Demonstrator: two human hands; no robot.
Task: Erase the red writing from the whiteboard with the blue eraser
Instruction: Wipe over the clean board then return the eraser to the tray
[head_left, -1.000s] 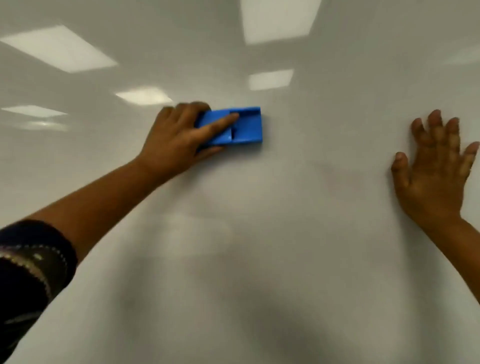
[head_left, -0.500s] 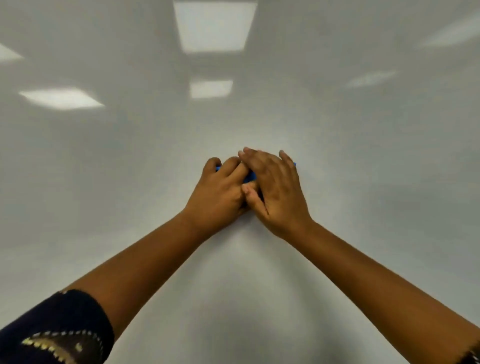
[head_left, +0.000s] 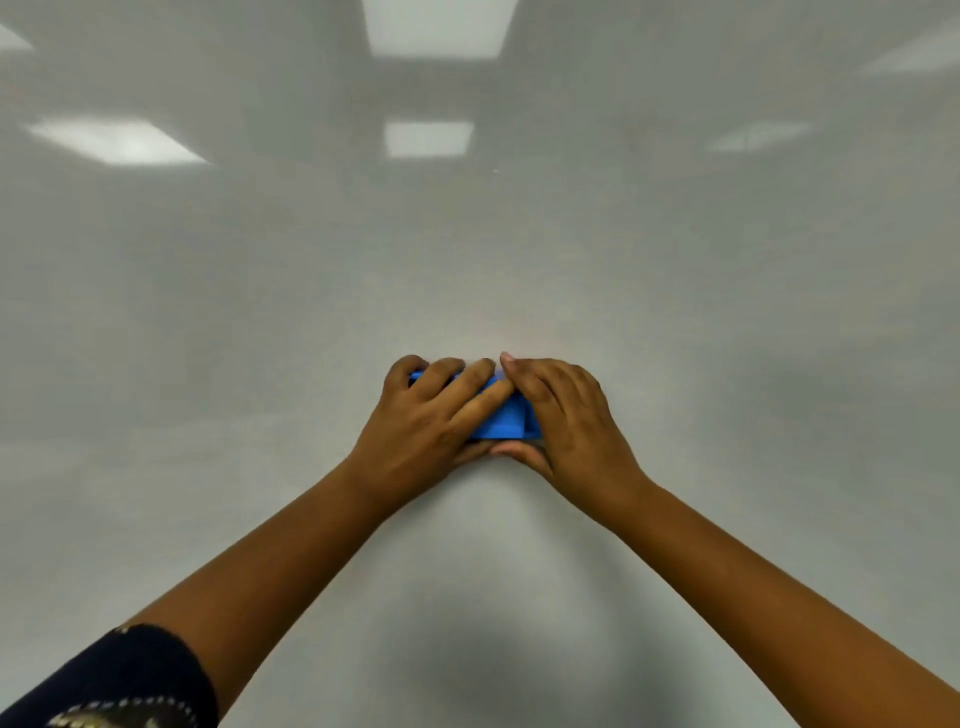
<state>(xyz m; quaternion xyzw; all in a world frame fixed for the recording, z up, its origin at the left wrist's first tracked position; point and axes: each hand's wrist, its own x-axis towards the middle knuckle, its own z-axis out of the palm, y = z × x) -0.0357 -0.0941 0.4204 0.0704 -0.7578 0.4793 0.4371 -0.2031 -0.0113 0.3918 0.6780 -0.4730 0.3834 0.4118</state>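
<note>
Both the left hand (head_left: 415, 423) and right hand (head_left: 569, 415) curl their fingers (head_left: 457, 384) around the blue plastic block eraser (head_left: 501, 418), pressed to the glossy whiteboard (head_left: 727, 312), where only a faint pinkish haze remains just above the fingertips, so erasing looks nearly finished.

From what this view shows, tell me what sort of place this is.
Probably a classroom or office. A glossy whiteboard fills the view and reflects rectangular ceiling light panels, and both hands, left hand and right hand, grip a blue eraser against it.

Bare whiteboard (head_left: 727, 312) lies on every side of the hands (head_left: 498, 415).
</note>
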